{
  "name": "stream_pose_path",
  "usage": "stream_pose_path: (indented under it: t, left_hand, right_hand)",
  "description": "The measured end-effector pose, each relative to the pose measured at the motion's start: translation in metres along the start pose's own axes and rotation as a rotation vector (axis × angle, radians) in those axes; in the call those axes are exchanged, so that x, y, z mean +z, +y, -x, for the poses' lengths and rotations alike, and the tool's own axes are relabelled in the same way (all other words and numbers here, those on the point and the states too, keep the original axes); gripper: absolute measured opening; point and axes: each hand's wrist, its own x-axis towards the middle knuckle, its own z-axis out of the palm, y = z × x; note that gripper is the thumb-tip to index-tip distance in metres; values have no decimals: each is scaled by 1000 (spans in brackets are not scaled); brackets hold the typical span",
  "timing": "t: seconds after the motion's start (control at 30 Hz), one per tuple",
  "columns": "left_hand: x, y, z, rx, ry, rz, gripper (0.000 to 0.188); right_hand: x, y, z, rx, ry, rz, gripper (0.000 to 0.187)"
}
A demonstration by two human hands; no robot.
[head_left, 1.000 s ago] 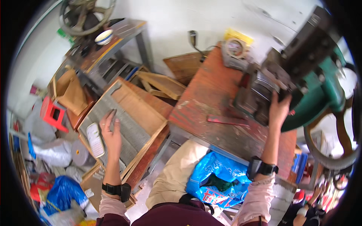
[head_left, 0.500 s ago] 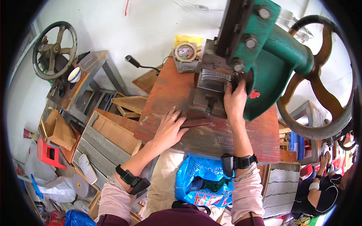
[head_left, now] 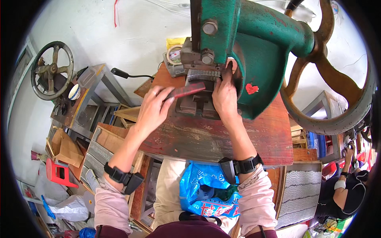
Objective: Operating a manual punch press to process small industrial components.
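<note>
My left hand (head_left: pixel 152 108) is closed round one end of a dark reddish-brown flat bar (head_left: pixel 187 90). The bar is raised above the table, its far end in front of the press's lower block. My right hand (head_left: pixel 225 99) reaches up at the block's right side, its fingers closed on something dark I cannot make out. Beside its thumb, a curved row of thin grey metal pieces (head_left: pixel 203 75) sits in the jaws of the green hand press (head_left: pixel 274 29). Under the row lies the press's dark steel base (head_left: pixel 188 106).
The reddish wooden table (head_left: pixel 190 139) carries the press. A large handwheel (head_left: pixel 333 126) stands at the right. Behind the bar are a tape roll (head_left: pixel 173 54) and a lamp (head_left: pixel 120 73). A blue bag (head_left: pixel 188 182) hangs below the table edge. Another person (head_left: pixel 341 194) works far right.
My left hand has lifted the bar off the table and brought it up to the press's jaws. My right hand stays by the block. The whole view has shifted.
</note>
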Motion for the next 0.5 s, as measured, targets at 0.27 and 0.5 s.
stream_pose_path:
  t: [0.27, 0.5]
  left_hand:
    - [16, 3, -56, -167, -203, 31, 38]
    - [30, -2, -65, -257, -233, -138, 55]
  right_hand:
    - [1, 7, -3, -26, -14, -15, 51]
    - [-6, -1, 2, 16, -8, -125, 51]
